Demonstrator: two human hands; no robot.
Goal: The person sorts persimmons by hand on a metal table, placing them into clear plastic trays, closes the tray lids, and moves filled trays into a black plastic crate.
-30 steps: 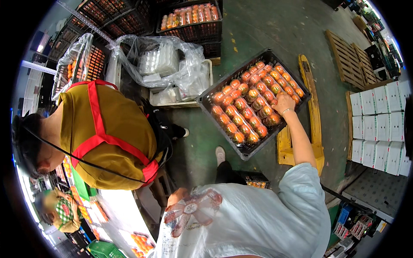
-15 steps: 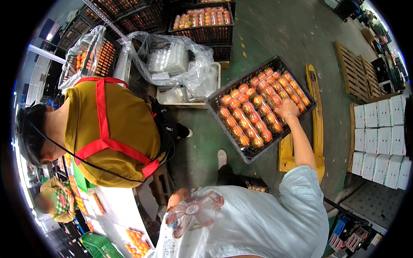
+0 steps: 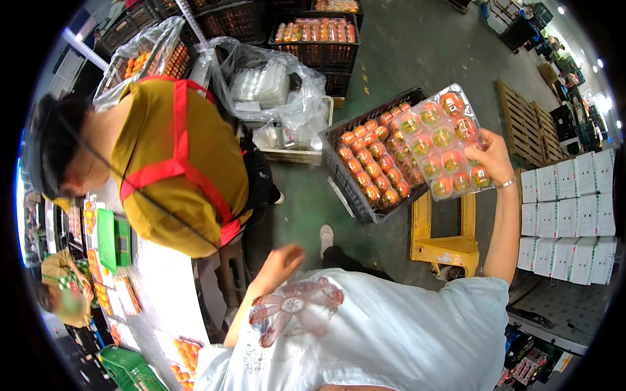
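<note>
My right hand (image 3: 489, 156) grips the edge of a clear pack (image 3: 443, 140) of orange-red round fruit, raised and tilted over the right part of a black crate (image 3: 336, 169) full of similar packs (image 3: 372, 166). My left hand (image 3: 282, 259) is in front of my white shirt, fingers loosely bent with nothing visible in them. Beyond the crate's right end, a yellow pallet jack (image 3: 443, 247) stands on the floor.
A co-worker (image 3: 176, 176) in mustard with red straps bends at my left beside a white table (image 3: 169, 274); another (image 3: 65, 290) works farther back. Bagged empty packs (image 3: 261, 88), stacked fruit crates (image 3: 313, 49), wooden pallets (image 3: 521, 124) and white cartons (image 3: 564, 215) surround me.
My right hand has lifted a pack up from the crate and out to the right. My left hand has risen away from my shirt. The co-worker's head has moved slightly.
</note>
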